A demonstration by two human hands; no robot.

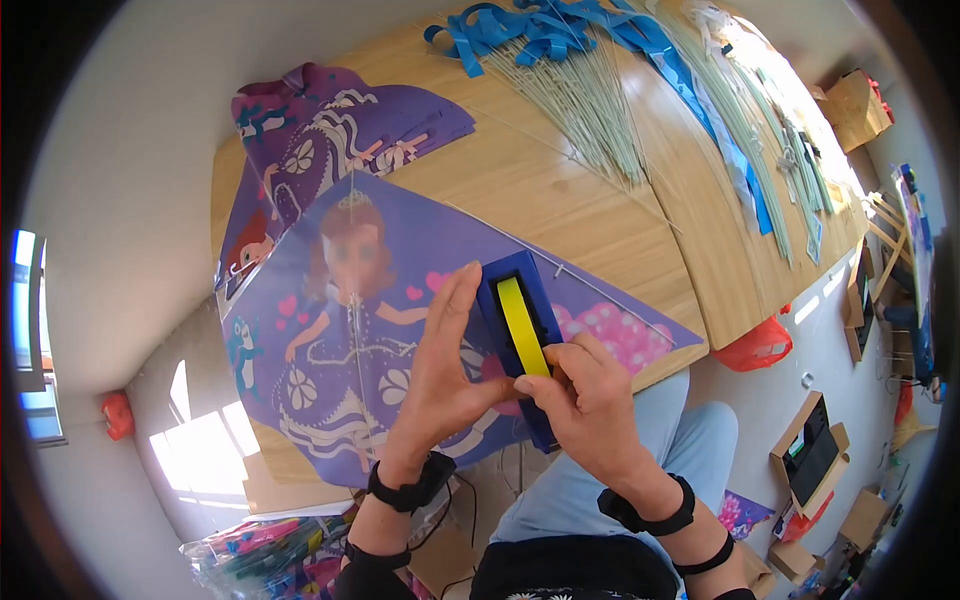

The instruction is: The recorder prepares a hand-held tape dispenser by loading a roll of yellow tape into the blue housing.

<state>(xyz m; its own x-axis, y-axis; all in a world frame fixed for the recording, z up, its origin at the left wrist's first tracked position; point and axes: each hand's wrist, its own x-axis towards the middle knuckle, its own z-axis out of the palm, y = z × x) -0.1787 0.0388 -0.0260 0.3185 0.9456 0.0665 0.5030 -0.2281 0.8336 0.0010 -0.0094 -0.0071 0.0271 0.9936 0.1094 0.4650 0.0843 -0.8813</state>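
A blue tape dispenser (507, 264) with a roll of yellow tape (516, 307) rests on a purple printed kite sail (420, 225) at the table's near side. My left hand (446, 367) braces the dispenser's left side, fingers stretched along it and thumb across its near part. With thumb and fingers, my right hand (592, 401) pinches at the near end of the yellow tape; the fingertips partly hide what is between them. The sail bears a princess figure. A thin white rod (517, 238) runs along its right-hand edge, and another lies down its middle.
More printed sails (337, 120) are stacked at the back left. Bundled thin rods (592, 112) and blue ribbon (487, 26) lie at the back. Farther right are more rods (750, 142). A red plastic bag (757, 346) hangs below the table edge; an open carton (810, 450) stands on the floor.
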